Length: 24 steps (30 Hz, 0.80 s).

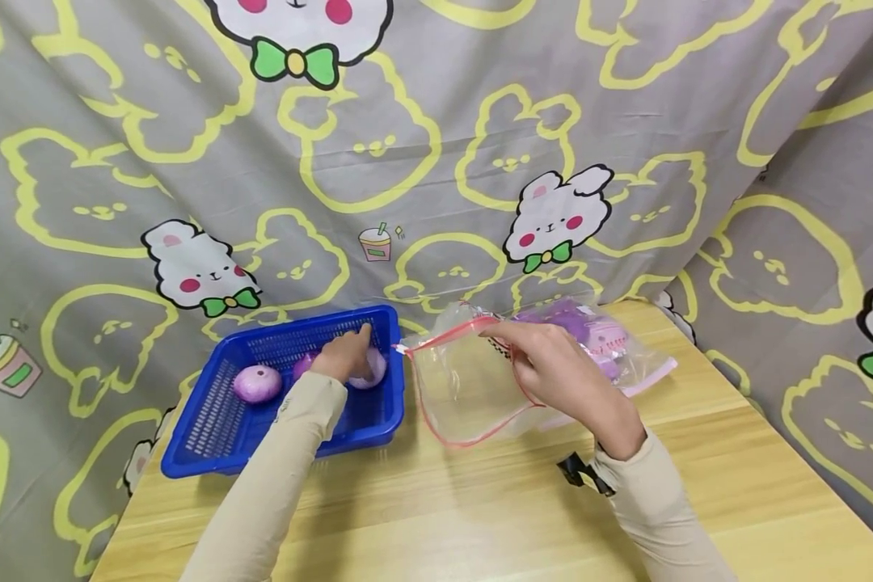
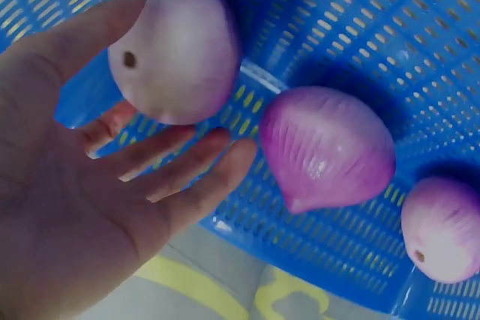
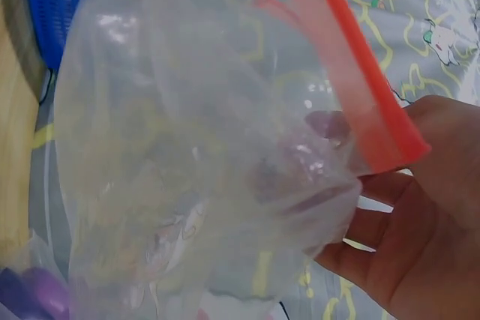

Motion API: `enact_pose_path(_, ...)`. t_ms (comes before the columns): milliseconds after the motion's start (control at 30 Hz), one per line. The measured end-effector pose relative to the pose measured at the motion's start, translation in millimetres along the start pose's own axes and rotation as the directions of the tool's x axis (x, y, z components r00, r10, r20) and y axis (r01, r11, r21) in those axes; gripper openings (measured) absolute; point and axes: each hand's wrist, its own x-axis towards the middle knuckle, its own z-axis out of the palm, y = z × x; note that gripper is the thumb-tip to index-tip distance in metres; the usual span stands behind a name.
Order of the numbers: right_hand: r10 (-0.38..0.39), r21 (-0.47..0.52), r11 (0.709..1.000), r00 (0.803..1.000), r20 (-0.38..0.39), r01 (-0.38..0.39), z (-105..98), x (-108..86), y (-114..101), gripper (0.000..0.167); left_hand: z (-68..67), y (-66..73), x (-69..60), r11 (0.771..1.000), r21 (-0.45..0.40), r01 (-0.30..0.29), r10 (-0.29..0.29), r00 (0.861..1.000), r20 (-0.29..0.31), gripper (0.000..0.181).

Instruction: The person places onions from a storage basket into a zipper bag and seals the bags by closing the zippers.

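Note:
My left hand reaches into a blue plastic basket, over a pale purple onion at its right end. In the left wrist view the fingers of the left hand are spread, with the thumb tip against that onion. A darker purple onion lies just beyond the fingertips, and a third onion sits farther left. My right hand grips the upper edge of a clear zip bag with a red seal. Its mouth gapes toward the basket.
Behind the right hand lies another clear bag with purple things inside. A black strap hangs at the right wrist. Patterned grey curtain rises behind the wooden table.

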Motion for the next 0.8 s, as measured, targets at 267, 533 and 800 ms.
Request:
enact_pose_path(267, 0.022, 0.024, 0.999, 1.0, -0.016, -0.022, -5, -0.7, 5, 0.045, 0.7, 6.4, -0.7, 0.999, -0.002, -0.038, 0.038, 0.998, 0.044, 0.092)
enact_pose_path(533, 0.024, 0.024, 0.999, 1.0, -0.001, -0.024, -4, -0.1, 7, 0.046, -4.1, 5.1, -6.9, 0.996, -0.042, -0.073, 0.077, 0.992, 0.095, 0.084)
enact_pose_path(800, 0.033, 0.026, 0.999, 0.999, 0.007, -0.033, -5, 0.4, 8, 0.046, -10.5, 3.0, -14.1, 0.994, -0.038, -0.105, 0.109, 0.988, 0.108, 0.074)
